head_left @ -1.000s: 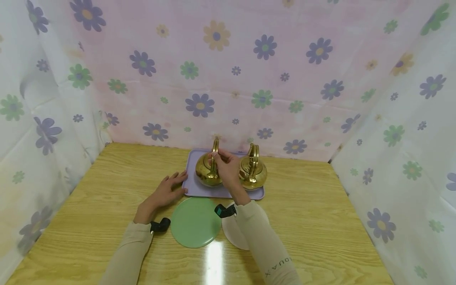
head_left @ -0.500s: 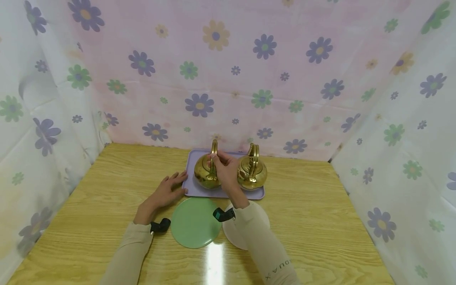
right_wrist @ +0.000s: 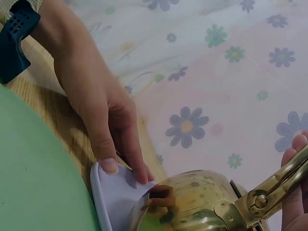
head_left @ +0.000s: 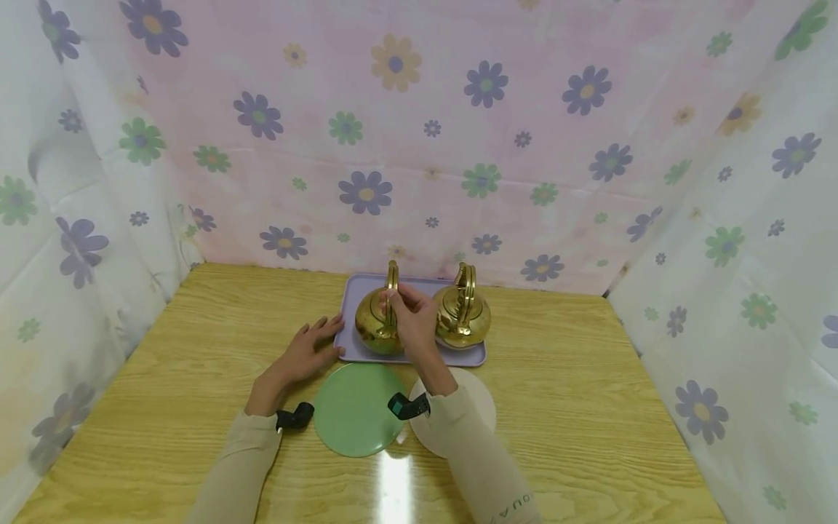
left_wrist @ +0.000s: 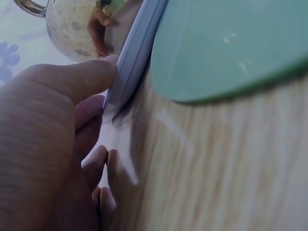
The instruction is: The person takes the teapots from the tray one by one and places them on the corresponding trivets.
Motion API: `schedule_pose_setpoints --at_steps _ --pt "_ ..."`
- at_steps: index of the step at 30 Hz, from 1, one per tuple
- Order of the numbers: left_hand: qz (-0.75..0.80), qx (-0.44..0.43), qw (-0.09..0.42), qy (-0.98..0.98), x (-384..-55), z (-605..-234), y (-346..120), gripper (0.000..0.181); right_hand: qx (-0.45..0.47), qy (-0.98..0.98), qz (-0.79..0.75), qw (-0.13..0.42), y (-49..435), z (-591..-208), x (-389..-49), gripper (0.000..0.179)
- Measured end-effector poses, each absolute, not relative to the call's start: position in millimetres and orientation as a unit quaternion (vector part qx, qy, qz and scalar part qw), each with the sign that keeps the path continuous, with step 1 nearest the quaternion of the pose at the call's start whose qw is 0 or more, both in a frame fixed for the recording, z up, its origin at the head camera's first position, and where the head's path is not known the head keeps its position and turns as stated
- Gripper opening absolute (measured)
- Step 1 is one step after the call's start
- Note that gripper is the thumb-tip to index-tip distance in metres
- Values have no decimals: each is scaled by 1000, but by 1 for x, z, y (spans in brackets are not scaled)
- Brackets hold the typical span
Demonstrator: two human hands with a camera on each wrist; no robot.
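Note:
A shiny gold-coloured kettle (head_left: 369, 324) is at the left part of a lilac tray (head_left: 354, 292). My right hand (head_left: 419, 322) grips the kettle's upright handle, thumb on the near side. Whether its base touches the tray I cannot tell. A second gold kettle (head_left: 481, 320) stands at the tray's right, close beside that hand. At the tray's left edge, my left hand (head_left: 306, 354) lies with fingers spread. The left wrist view has its thumb (left_wrist: 91, 79) against the tray rim (left_wrist: 134, 60). The right wrist view also catches the left hand (right_wrist: 98, 106) at the tray corner.
In front of the tray a green round plate (head_left: 356, 415) lies on the wooden table (head_left: 576, 407). Right of it is a whitish round plate (head_left: 483, 400), partly under my right forearm. Flower-printed cloth (head_left: 419, 160) hangs behind and at both sides.
My right hand and the left kettle have shifted slightly to the left and a little nearer. My left hand stays at the tray's edge; the second kettle has not moved.

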State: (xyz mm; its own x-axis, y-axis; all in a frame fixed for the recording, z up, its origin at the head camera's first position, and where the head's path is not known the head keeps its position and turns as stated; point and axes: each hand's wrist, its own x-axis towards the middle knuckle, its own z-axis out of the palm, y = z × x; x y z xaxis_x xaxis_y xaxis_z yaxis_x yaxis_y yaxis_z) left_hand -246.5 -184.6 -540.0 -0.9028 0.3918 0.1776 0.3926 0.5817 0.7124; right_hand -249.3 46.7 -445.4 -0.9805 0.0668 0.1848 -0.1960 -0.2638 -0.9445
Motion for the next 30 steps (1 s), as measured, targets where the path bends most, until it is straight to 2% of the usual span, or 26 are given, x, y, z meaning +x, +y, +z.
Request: schedule_pose_setpoints --at_steps 10,30 --pt "-396 -228 17 -889 -248 -541 -186 57 57 -582 806 89 44 -442 -244 26" --pt "-408 -228 16 -884 -245 -542 -184 58 48 -579 810 84 43 -444 -238 25"
